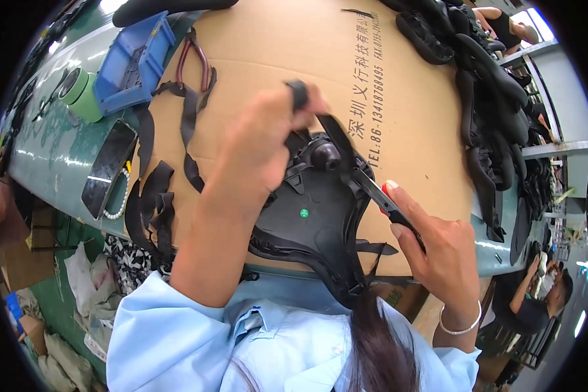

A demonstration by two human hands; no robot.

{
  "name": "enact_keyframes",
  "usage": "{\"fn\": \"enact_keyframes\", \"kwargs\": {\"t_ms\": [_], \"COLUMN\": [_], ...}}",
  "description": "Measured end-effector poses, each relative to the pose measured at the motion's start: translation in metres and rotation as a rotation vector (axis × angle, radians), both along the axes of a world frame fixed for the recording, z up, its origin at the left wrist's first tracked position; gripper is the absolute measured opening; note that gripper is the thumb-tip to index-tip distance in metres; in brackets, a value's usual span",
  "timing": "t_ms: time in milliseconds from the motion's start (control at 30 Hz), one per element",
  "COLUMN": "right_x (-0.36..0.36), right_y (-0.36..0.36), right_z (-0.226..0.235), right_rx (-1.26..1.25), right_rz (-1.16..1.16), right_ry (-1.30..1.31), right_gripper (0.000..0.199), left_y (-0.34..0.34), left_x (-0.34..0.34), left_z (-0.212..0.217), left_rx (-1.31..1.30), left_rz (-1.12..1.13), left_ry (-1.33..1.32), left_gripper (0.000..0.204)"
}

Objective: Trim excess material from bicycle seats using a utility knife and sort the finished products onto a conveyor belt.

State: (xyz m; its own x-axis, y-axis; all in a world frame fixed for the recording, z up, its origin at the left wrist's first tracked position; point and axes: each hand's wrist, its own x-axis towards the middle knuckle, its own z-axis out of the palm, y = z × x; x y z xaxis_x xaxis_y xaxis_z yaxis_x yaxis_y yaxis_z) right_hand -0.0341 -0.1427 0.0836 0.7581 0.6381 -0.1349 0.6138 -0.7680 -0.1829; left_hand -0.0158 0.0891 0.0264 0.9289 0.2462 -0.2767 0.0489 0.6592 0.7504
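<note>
A black moulded piece [287,227] with a cloth-covered rim, shaped like a saddle turned underside up, lies in front of me. It bears a round black knob [325,154] and a small green sticker [304,213]. Above its far end my left hand [258,134], smeared by motion, pinches a black fabric strip [336,138] and holds it taut from the rim. My right hand [441,251] grips a utility knife [394,213], black with red parts. Its blade points at the strip's lower end, by the right rim; whether it touches is unclear.
Brown cardboard [242,46] covers the green table [49,140]. Along the left lie cut black strips [155,196], red-handled pliers [196,62], a blue bin [134,62], a green cup [78,95] and a phone [110,168]. Black padded pieces [487,91] pile up right; other people are beyond.
</note>
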Motion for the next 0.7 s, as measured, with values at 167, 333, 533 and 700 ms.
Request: {"fn": "enact_keyframes", "kwargs": {"t_ms": [167, 333, 533, 700], "right_x": [0.001, 0.006, 0.016, -0.002], "right_y": [-0.004, 0.003, 0.016, 0.009], "right_z": [-0.004, 0.004, 0.001, -0.004], "right_rx": [0.118, 0.159, -0.061, -0.258], "right_rz": [-0.053, -0.094, -0.016, -0.046], "right_ry": [-0.061, -0.045, -0.104, -0.124], "right_gripper": [0.053, 0.051, 0.051, 0.052], "left_y": [0.010, -0.005, -0.013, -0.002], "left_x": [0.001, -0.006, 0.001, 0.006], "left_z": [-0.016, -0.004, -0.015, -0.012], "left_rx": [0.278, 0.363, 0.407, 0.120], "left_rz": [-0.217, -0.395, -0.331, 0.053], "left_ry": [-0.271, -0.233, -0.133, -0.152], "left_gripper": [0.020, 0.032, 0.032, 0.037]}}
